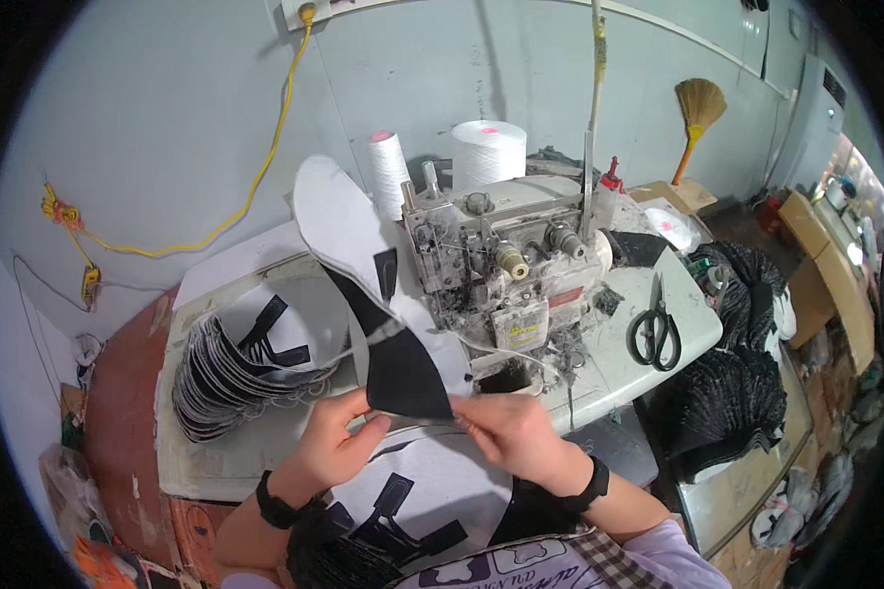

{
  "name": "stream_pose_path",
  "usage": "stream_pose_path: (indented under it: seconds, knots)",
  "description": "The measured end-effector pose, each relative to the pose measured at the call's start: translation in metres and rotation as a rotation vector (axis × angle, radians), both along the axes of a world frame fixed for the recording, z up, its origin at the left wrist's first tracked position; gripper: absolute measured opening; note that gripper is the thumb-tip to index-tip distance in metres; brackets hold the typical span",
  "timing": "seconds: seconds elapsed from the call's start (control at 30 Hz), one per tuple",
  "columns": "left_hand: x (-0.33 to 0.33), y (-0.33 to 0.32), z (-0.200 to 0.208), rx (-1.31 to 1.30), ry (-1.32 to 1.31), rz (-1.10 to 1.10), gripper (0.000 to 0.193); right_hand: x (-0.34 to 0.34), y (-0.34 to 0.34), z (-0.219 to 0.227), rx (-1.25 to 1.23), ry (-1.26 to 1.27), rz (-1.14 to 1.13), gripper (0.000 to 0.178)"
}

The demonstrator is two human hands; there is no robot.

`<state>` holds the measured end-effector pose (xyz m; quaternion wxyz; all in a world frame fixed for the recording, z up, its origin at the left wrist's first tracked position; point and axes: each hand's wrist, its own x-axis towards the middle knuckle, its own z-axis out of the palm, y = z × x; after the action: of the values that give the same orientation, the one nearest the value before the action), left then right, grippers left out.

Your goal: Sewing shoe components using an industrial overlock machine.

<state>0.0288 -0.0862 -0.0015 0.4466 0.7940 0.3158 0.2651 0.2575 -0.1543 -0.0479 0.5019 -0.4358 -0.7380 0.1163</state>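
Observation:
Both my hands hold up a cut fabric piece (410, 373), black at its near end. My left hand (336, 444) pinches its left near corner between thumb and fingers. My right hand (523, 440) pinches the right near corner. Beyond the black end, a long white rounded panel (339, 211) rises beside the overlock sewing machine (506, 255); whether it is the same piece I cannot tell. On my lap lie more white pieces (427, 481) with black tabs. A black band is on each of my wrists.
A fanned stack of white and black pieces (236, 378) sits left on the sewing table (614, 388). Black-handled scissors (655, 334) lie at right. Thread cones (488, 152) stand behind the machine. Bundles of dark pieces (727, 407) fill the right side. A yellow cord (265, 177) hangs on the wall.

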Motion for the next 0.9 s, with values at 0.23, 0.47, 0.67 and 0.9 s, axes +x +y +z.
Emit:
stream_pose_path:
  seconds: [0.23,0.47,0.67,0.9]
  knots:
    - [0.016,-0.021,0.016,-0.828,-0.655,0.07,0.019,-0.007,0.006,-0.014,-0.085,-0.054,-0.011,0.046]
    - [0.014,0.023,0.009,-0.599,-0.535,0.193,0.028,0.004,0.02,-0.033,0.107,-0.158,-0.117,0.052]
    - [0.013,0.062,-0.006,-0.122,-0.423,0.317,0.018,0.001,0.024,-0.031,0.169,-0.138,-0.108,0.049]
    - [-0.017,0.052,0.055,-0.145,-0.076,0.324,0.018,-0.002,0.035,-0.02,0.123,-0.193,-0.188,0.043]
